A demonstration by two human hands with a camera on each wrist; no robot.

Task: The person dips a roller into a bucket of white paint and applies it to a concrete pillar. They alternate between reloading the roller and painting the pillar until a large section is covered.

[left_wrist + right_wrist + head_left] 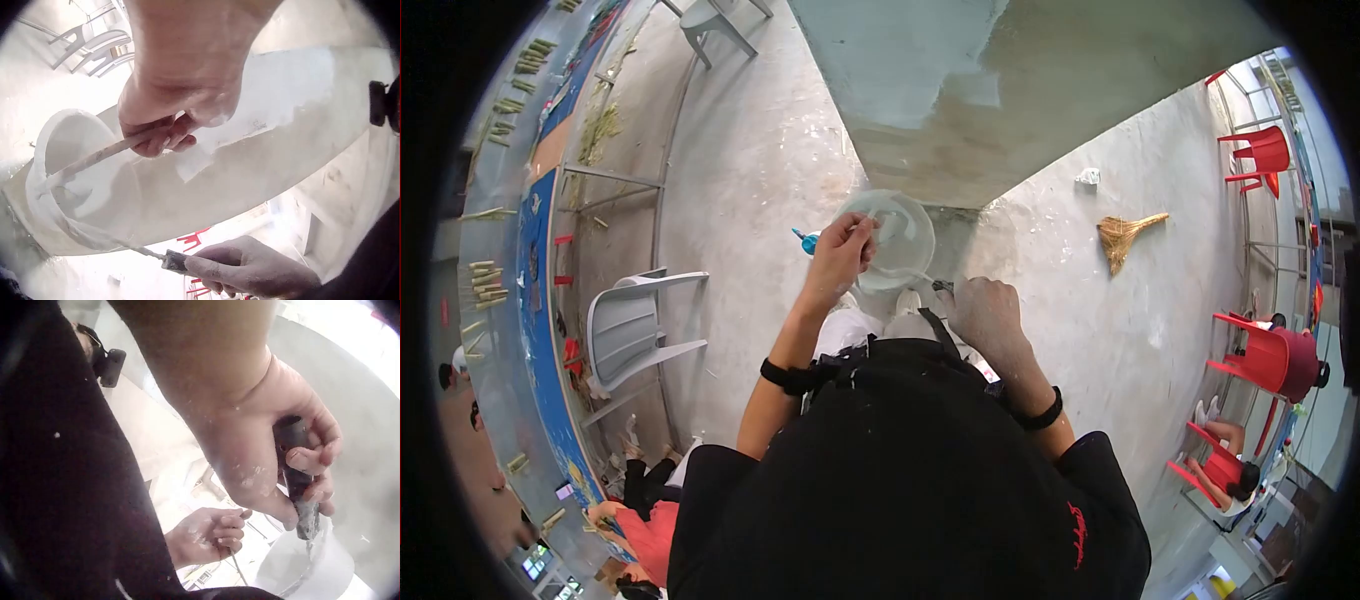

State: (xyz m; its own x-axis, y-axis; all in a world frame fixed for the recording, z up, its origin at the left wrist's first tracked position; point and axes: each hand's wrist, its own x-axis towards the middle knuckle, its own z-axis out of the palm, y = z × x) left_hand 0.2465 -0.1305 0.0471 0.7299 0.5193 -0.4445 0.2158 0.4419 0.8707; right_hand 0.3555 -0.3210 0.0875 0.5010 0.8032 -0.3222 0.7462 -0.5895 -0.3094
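A whitish translucent bucket [905, 255] is below my hands in the head view, in front of the feet. My left hand [840, 255] curls its fingers round the bucket handle [103, 154], a pale strip rising from the rim. In my right hand [990, 315] is the black grip [294, 447] of a tool with a thin, white-smeared shaft [147, 252]. The shaft runs to the bucket rim in the left wrist view, and I cannot tell what its far end is. White smears mark the right hand's skin [250, 478].
A large grey-green panel [1040, 90], partly coated lighter, stands just beyond the bucket. Left of the bucket is a small teal object [808, 241]. A straw hand broom [1125, 240] lies on the floor to the right. A grey chair [640, 330] stands at left, red chairs [1265, 355] at right.
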